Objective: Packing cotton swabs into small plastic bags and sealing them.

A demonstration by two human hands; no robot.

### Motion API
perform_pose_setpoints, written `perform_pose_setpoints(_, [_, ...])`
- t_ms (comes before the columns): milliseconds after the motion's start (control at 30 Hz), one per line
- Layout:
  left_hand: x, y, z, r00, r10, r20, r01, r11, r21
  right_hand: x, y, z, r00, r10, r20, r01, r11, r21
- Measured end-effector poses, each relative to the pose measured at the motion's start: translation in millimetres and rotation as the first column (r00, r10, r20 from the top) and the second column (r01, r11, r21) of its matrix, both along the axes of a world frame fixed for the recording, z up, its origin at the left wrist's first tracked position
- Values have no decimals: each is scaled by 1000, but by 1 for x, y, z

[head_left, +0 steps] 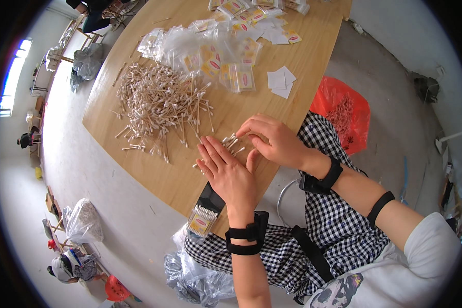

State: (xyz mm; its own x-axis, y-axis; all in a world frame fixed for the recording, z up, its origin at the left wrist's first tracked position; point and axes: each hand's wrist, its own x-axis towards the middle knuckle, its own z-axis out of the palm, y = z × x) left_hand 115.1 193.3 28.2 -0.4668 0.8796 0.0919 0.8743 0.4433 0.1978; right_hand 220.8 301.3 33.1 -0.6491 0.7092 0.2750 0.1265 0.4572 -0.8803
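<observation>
Lying between both hands, the small bundle of cotton swabs (230, 145) pointed away up the table; left hand (230, 174) flat and spread, right hand (272, 139) curled pinching its far end

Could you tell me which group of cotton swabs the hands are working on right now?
The small bunch of swabs between the left hand and right hand, near the table edge. The big loose pile lies farther away, untouched.

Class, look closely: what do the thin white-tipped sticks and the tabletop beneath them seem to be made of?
Thin white-tipped sticks: pale tan stems, probably wood or bamboo, with fluffy white ends like cotton. Light-brown rounded tabletop: smooth with faint grain, likely wood or laminate.
</observation>
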Motion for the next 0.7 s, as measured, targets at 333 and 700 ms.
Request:
perform_pose_setpoints(333, [16, -23, 9, 986, 163, -17, -164, 986, -32, 3, 0, -7, 998, -66, 11, 66, 997, -35])
perform_pose_setpoints(700, [-6, -8, -1, 998, 59, 29, -58, 997, -42, 1, -4, -9, 997, -78, 24, 76, 995, 62])
